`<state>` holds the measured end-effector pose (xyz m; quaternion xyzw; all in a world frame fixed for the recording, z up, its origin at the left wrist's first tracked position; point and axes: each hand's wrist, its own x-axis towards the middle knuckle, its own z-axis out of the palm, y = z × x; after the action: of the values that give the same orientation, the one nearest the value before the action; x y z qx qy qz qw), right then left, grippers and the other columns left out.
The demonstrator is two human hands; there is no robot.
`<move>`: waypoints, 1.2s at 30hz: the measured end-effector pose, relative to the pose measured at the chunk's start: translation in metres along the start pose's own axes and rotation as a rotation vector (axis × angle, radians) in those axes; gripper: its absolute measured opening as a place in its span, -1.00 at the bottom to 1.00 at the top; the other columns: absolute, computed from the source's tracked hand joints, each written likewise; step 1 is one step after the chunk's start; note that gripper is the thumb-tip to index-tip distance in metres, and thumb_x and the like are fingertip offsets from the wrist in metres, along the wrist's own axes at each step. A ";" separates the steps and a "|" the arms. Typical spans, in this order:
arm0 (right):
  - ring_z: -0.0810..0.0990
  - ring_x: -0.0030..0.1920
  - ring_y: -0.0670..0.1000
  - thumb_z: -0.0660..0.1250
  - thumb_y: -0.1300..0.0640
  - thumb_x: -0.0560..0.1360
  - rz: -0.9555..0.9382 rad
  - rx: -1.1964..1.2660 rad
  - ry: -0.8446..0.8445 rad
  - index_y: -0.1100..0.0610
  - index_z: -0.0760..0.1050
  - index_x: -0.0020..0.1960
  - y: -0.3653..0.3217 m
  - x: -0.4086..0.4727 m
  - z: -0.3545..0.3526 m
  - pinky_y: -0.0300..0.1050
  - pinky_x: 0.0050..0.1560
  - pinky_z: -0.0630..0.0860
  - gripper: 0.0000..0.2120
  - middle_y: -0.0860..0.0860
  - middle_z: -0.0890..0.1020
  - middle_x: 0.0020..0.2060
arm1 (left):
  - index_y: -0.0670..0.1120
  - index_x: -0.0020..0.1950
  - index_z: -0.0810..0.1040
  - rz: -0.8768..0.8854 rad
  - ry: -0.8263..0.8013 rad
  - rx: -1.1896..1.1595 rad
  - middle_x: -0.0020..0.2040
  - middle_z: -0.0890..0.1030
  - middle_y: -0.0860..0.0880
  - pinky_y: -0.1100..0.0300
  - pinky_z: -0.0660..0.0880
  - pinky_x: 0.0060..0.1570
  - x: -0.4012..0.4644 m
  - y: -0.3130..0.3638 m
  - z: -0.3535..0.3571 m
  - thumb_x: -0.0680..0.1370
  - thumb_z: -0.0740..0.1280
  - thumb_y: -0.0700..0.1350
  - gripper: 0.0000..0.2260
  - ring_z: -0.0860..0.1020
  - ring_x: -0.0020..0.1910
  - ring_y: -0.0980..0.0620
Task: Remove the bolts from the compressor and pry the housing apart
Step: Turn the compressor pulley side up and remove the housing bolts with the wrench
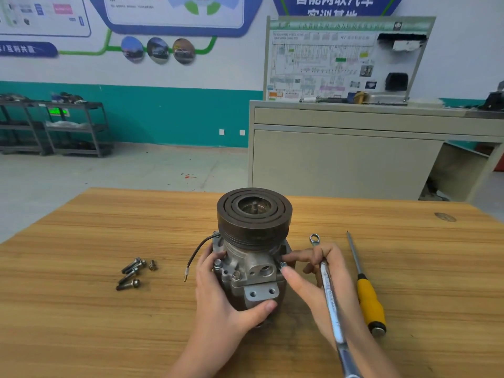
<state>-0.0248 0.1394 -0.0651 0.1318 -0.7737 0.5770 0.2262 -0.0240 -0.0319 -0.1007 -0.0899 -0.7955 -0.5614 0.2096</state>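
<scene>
The compressor stands upright on the wooden table, its dark pulley on top. My left hand grips the housing from the left, thumb across the front near the mounting plate. My right hand pinches a bolt at the housing's right side between thumb and forefinger, while its other fingers hold a long silver wrench that lies across the hand. Two more bolts sit in the housing's front left. Several removed bolts lie loose on the table to the left.
A screwdriver with a yellow handle lies on the table right of my right hand. A black wire hangs from the compressor's left side. Beyond the table stand a beige cabinet and grey shelving.
</scene>
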 end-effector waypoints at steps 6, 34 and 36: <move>0.55 -0.09 -0.12 0.53 0.26 0.34 -0.001 -0.005 0.020 0.06 0.30 -0.13 0.000 0.003 0.002 -0.10 -0.02 0.38 -0.61 -0.15 0.67 -0.19 | 0.46 0.24 0.06 -0.006 0.010 0.000 0.47 0.17 0.01 -0.11 0.24 0.45 0.000 -0.001 0.001 0.07 0.48 0.38 -0.13 0.23 0.47 0.02; 0.58 -0.02 -0.19 0.48 0.25 0.38 -0.035 0.022 -0.017 0.11 0.31 -0.15 -0.001 0.002 0.001 -0.41 -0.04 0.41 -0.68 -0.18 0.67 -0.11 | 0.51 0.21 0.01 0.000 -0.006 0.012 0.47 0.18 0.00 -0.12 0.23 0.45 0.001 -0.002 0.000 0.06 0.46 0.46 -0.13 0.22 0.48 0.01; 0.57 -0.08 -0.21 0.48 0.17 0.34 -0.033 0.022 0.015 0.08 0.31 -0.16 -0.003 0.002 0.002 -0.48 -0.09 0.38 -0.68 -0.16 0.64 -0.14 | 0.52 0.22 0.00 0.002 -0.010 0.011 0.47 0.18 0.01 -0.11 0.23 0.45 0.001 -0.002 0.000 0.06 0.46 0.46 -0.12 0.22 0.48 0.02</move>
<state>-0.0259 0.1363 -0.0620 0.1429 -0.7633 0.5826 0.2399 -0.0251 -0.0325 -0.1020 -0.0923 -0.7996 -0.5563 0.2065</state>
